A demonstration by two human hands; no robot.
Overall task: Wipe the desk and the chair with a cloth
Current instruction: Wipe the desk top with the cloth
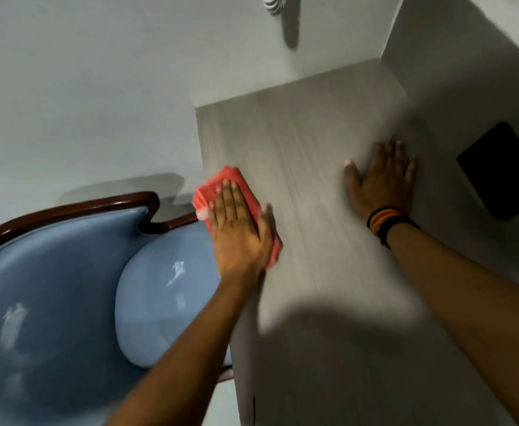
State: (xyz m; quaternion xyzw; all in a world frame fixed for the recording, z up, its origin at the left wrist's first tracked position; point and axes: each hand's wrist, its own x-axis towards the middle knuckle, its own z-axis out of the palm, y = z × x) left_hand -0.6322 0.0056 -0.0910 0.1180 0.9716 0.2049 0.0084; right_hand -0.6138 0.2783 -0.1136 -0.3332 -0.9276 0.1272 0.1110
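A folded red cloth (221, 187) lies at the left edge of the pale grey wood-grain desk (307, 142). My left hand (239, 232) presses flat on top of the cloth, fingers spread over it. On the bare desk top further right, my right hand (381, 176) rests palm down with fingers apart and holds nothing; a striped band circles its wrist. The chair (67, 272), with shiny blue upholstery and a dark wooden frame, stands to the left of the desk, its seat cushion partly tucked under the desk edge.
A black flat rectangular object (504, 170) lies on the desk at the far right. White walls rise behind the desk and the chair. A white ribbed fixture (272, 3) hangs on the wall at the top.
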